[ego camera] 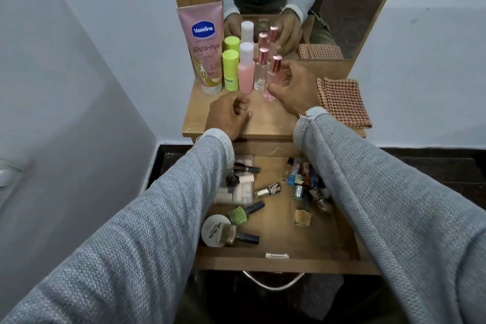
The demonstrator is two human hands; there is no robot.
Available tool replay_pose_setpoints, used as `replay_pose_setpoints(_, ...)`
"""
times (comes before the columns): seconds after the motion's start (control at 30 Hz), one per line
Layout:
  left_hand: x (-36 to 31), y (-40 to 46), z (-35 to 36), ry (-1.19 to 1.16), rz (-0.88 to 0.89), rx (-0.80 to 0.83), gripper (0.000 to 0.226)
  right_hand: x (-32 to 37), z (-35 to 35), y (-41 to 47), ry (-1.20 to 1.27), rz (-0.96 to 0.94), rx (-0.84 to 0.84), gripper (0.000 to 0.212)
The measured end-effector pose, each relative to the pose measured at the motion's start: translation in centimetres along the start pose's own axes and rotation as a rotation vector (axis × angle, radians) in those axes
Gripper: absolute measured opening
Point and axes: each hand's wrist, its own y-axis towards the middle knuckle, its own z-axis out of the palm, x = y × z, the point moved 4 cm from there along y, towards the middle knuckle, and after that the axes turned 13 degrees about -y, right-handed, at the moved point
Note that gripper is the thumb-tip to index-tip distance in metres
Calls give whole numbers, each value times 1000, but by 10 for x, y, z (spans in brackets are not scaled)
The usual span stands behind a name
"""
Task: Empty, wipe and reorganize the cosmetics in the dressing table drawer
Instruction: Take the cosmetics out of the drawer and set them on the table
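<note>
Nearest to me the drawer [284, 262] stands pulled out, and most of the cosmetics lie in it on their sides. A green nail polish bottle [243, 213] lies near the left, its long axis going from near-left to far-right. A gold nail polish bottle [238, 234] lies across a round white compact [213, 229], with its cap pointing right. A cluster of small bottles [302, 179] lies at the far right of the drawer, partly under my right sleeve.

Both hands are beyond the drawer, over the table top [263, 123]. My left hand [228, 116] rests there with the fingers loosely curled and holds nothing. My right hand [292, 87] has its fingers bent around the pink spray bottle [272, 79], which stands upright; whether it grips the bottle or only touches it, I cannot tell.

Farther stands a row: Vaseline tube [202, 47], green stick [230, 70], pink liquid bottle [246, 68], clear spray bottle [260, 71]. A checked cloth [344, 102] lies folded at the right.

I judge the emptying is not finished. The next things lie nearer than both hands, so the hands must come back toward me. The left hand is closer to the green and gold bottles, the right hand to the cluster.
</note>
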Motion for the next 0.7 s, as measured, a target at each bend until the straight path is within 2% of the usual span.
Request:
replay_pose_setpoints(0.5,5,-14,1,-50,53,-20,24,-19,7,9,-8,-5,55,65)
replay_pose_setpoints(0.57,4,-19,2,-28,85,-12,23,-23,-5,-1,-26,5,46,60)
replay_pose_setpoints(0.7,0,-36,5,63,188,23,25,-22,-39,-34,-90,-103,33,22)
